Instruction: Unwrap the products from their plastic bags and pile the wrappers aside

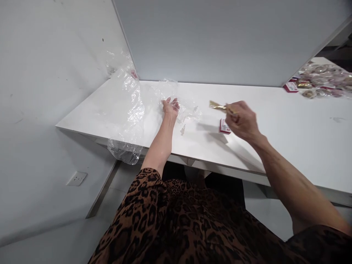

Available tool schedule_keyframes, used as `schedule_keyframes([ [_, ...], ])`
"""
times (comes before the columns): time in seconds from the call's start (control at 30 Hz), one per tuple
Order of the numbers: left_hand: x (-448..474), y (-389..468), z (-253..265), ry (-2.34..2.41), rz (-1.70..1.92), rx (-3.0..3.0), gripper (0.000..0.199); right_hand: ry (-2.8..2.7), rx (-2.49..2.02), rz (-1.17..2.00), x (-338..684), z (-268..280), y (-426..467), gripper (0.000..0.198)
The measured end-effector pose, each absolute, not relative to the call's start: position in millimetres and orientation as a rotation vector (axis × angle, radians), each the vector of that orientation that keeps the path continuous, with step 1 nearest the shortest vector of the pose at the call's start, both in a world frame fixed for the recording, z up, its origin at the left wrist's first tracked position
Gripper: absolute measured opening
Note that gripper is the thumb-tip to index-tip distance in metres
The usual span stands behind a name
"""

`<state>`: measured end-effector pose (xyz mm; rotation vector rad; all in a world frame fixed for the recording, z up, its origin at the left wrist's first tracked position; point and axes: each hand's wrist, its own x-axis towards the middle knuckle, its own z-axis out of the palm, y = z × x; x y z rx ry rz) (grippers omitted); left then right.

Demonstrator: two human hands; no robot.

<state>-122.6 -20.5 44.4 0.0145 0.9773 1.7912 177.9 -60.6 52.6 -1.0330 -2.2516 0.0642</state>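
Note:
My left hand (171, 106) rests palm up over the white table, its fingers apart and loosely curled. Thin clear plastic (189, 110) lies around and against its fingertips. Raised above the table, my right hand (243, 121) is closed around a narrow, shiny gold foil strip (217, 106) that sticks out to the left; its exact kind is not clear. Just below that hand sits a small red and white box (224, 127), partly hidden by the fingers.
A large crumpled clear plastic bag (132, 106) drapes over the white table's (288, 139) front edge at left. Another red and white box (290, 86) stands at the back right, beside several plastic-wrapped items (326, 79). A grey panel (220, 44) rises behind the table; a wall is at left.

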Motion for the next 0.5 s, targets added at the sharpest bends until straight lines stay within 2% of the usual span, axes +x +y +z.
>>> schedule_keyframes([
  [0.1,-121.4,-22.9,48.7,1.001,1.778,0.013,0.053,-2.183,-1.177,-0.105,209.2,42.6,-52.3,0.036],
  [0.17,-118.8,-27.1,52.5,1.036,1.755,0.020,0.048,-2.350,-1.243,-0.017,222.1,28.1,-46.7,0.038],
  [0.27,-111.0,-34.7,55.3,1.145,1.711,0.139,0.036,-2.439,-1.335,0.198,232.7,2.0,-37.4,0.062],
  [0.4,-102.1,-47.8,49.5,1.471,1.677,0.525,0.012,-2.356,-1.343,0.296,239.7,-23.8,-23.2,0.066],
  [0.5,-109.3,-70.1,47.5,1.660,1.572,0.809,0.016,-2.318,-1.296,0.320,243.7,-31.2,-18.0,0.063],
])
